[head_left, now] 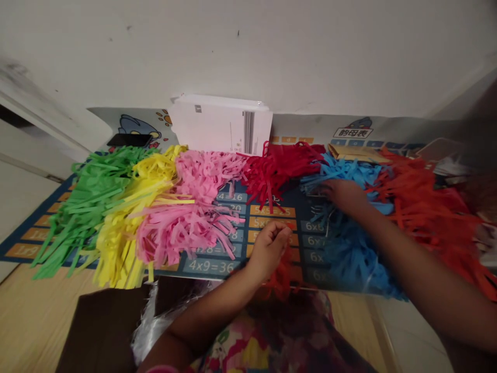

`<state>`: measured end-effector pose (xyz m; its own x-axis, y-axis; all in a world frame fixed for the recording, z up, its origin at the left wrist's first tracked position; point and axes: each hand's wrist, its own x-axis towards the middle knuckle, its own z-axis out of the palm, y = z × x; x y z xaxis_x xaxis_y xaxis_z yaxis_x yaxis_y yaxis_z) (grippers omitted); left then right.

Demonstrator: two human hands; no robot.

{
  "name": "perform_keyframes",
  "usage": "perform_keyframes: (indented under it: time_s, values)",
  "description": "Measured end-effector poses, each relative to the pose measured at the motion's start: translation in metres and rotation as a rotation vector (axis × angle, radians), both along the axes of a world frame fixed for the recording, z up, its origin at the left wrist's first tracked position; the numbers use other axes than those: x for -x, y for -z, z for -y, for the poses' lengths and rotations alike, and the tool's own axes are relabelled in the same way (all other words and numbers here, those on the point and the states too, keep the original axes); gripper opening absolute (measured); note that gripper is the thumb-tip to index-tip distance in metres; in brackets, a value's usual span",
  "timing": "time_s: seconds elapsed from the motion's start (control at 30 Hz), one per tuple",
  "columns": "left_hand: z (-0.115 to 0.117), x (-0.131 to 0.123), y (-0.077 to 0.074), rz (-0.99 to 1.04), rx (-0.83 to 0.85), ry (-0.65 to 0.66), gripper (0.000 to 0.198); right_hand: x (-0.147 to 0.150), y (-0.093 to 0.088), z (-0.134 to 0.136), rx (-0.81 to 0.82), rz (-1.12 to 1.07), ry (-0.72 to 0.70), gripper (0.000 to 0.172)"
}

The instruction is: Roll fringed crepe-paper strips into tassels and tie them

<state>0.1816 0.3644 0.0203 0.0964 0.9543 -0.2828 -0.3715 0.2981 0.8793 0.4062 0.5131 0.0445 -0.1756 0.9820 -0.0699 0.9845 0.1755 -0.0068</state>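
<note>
L hand (269, 243) fisted on red-orange strips (277, 277); R hand (341, 194) flat, open, on blue strips (349, 248). Risk: piles mix w/ a sweep.

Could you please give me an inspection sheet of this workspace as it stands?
Surface: blue multiplication-table mat on a pale floor, against a white wall.
Job's things: piles of cut paper strips in a row: green, yellow, pink, dark red, blue, orange-red.
Clutter: white printed paper stack, black flat object, tan card.
Hands: left hand closed on orange-red strips; right hand flat on the blue pile.
Cables: nothing seen.
Surroundings: brown cardboard and clear plastic near the lap.
</note>
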Motion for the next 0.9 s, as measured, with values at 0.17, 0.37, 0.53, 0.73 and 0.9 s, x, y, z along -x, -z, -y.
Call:
perform_keyframes:
  time_s: [0.17,0.37,0.53,0.73,0.9]
  values:
    - [0.005,0.009,-0.005,-0.021,-0.045,0.043,0.047,0.010,-0.023,0.047,-0.014,-0.196,-0.023,0.021]
    - [0.011,0.020,-0.011,-0.292,-0.234,0.023,0.022,0.048,-0.007,0.150,0.048,-1.149,0.008,0.023]
    - [0.018,0.021,-0.019,-0.410,-0.327,0.036,0.013,0.071,0.027,0.177,0.041,-1.480,0.342,0.033]
    - [0.022,0.020,-0.014,-0.614,-0.565,0.049,0.012,0.080,0.040,0.185,0.095,-1.673,0.436,0.036]
    - [0.020,0.023,-0.012,-0.696,-0.755,0.071,0.013,0.081,0.040,0.189,0.046,-1.679,0.444,0.026]
